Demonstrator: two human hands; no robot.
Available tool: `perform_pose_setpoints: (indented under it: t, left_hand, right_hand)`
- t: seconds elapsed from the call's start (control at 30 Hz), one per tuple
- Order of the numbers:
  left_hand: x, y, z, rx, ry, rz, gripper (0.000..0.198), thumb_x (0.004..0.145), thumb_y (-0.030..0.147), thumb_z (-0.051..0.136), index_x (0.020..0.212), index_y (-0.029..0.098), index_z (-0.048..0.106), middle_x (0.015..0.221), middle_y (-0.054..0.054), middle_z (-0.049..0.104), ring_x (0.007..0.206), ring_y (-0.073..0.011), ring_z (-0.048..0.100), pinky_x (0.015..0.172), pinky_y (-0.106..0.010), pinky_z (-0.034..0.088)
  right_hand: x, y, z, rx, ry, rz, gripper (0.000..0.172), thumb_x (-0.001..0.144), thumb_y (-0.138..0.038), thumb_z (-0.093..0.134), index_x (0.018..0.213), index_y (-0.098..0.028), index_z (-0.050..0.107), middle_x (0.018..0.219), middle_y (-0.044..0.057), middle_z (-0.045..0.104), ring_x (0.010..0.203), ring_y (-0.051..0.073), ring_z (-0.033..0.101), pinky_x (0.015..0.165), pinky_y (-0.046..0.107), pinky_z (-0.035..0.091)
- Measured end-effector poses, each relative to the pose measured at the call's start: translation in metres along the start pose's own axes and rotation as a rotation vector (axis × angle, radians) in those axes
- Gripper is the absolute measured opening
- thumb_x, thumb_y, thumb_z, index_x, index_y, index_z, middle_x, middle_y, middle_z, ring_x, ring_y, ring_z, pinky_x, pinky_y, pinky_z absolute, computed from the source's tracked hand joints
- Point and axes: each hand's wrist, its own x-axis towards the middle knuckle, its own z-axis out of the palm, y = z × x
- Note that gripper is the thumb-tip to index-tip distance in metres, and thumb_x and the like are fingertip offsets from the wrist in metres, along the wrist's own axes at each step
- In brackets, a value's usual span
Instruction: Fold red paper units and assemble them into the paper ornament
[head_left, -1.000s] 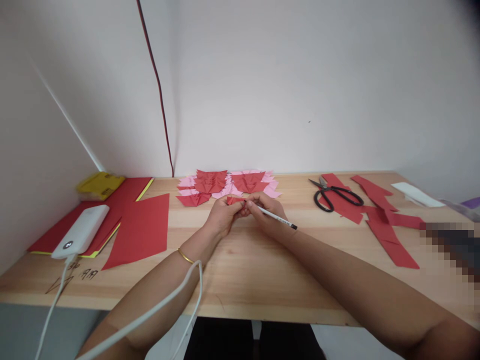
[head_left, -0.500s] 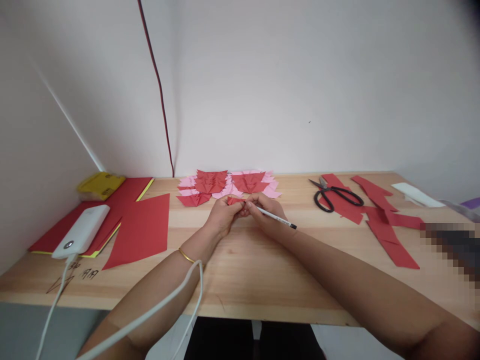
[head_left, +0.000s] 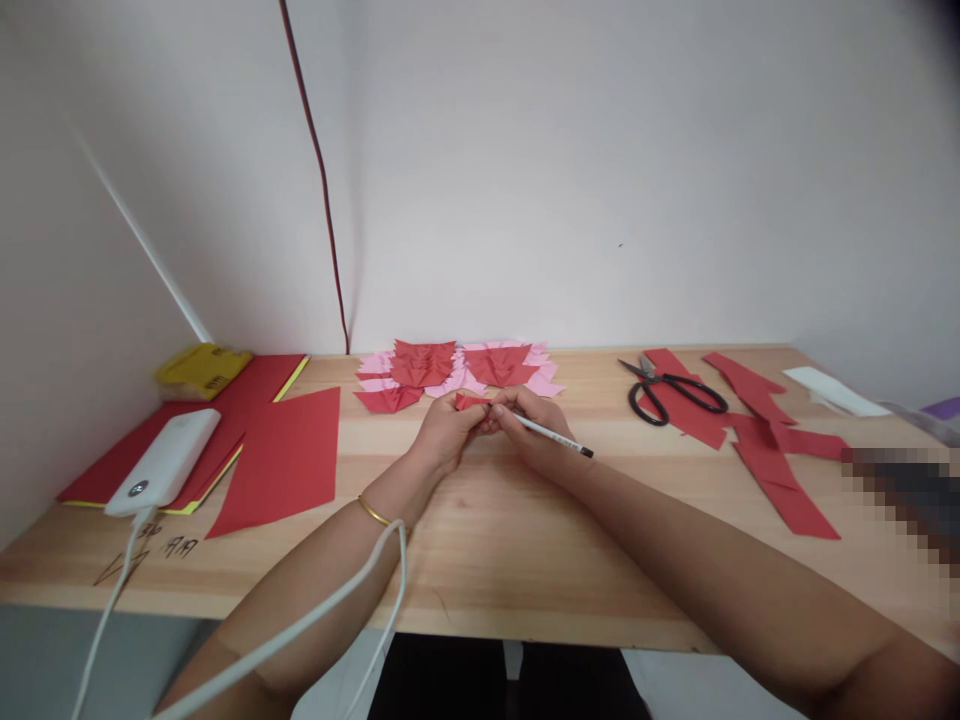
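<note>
My left hand (head_left: 442, 430) is closed on a small folded piece of red paper (head_left: 469, 402), most of which the fingers hide. Against it, fingertips meeting, is my right hand (head_left: 529, 425), closed around a white pen (head_left: 553, 436) with a black end. The pen slants down to the right across the palm, its dark tip by the red paper. Just beyond both hands lie rows of folded red paper pieces (head_left: 424, 363) and pink paper pieces (head_left: 466, 378).
Black-handled scissors (head_left: 652, 380) rest on red paper scraps (head_left: 780, 480) at the right. On the left are a red sheet (head_left: 285, 460), a white power bank (head_left: 165, 460) and a yellow packet (head_left: 202, 372). A white cable (head_left: 330, 610) crosses my left forearm.
</note>
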Motion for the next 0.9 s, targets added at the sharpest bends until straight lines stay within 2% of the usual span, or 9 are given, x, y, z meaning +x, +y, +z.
perform_pose_setpoints:
  t: [0.5,0.7,0.9]
  left_hand:
    - [0.0003,0.0000,-0.0005,-0.014,0.001,-0.009,0.020,0.055,0.014,0.069,0.061,0.014,0.050,0.051,0.003,0.054,0.051,-0.0090,0.052,0.057,-0.024,0.044]
    - [0.0011,0.0001,-0.0015,-0.028,-0.060,-0.009,0.015,0.058,0.015,0.068,0.060,0.013,0.054,0.053,0.001,0.057,0.052,-0.0108,0.054,0.059,-0.027,0.045]
    - [0.0004,0.0007,-0.0005,-0.021,-0.058,-0.007,0.014,0.058,0.016,0.068,0.059,0.013,0.055,0.051,0.001,0.056,0.052,-0.0104,0.054,0.059,-0.027,0.046]
  right_hand:
    - [0.0002,-0.0008,-0.0001,0.050,-0.012,0.003,0.012,0.086,-0.032,0.051,0.088,-0.021,0.056,0.078,0.002,0.070,0.072,0.015,0.067,0.066,0.026,0.052]
    - [0.0001,0.0007,0.0003,0.129,0.048,0.073,0.017,0.088,-0.037,0.049,0.090,-0.021,0.054,0.076,0.003,0.070,0.070,0.016,0.068,0.066,0.028,0.054]
    - [-0.0002,0.0052,0.0008,0.086,0.056,0.047,0.019,0.089,-0.039,0.047,0.090,-0.021,0.054,0.077,0.004,0.069,0.072,0.016,0.068,0.069,0.029,0.054]
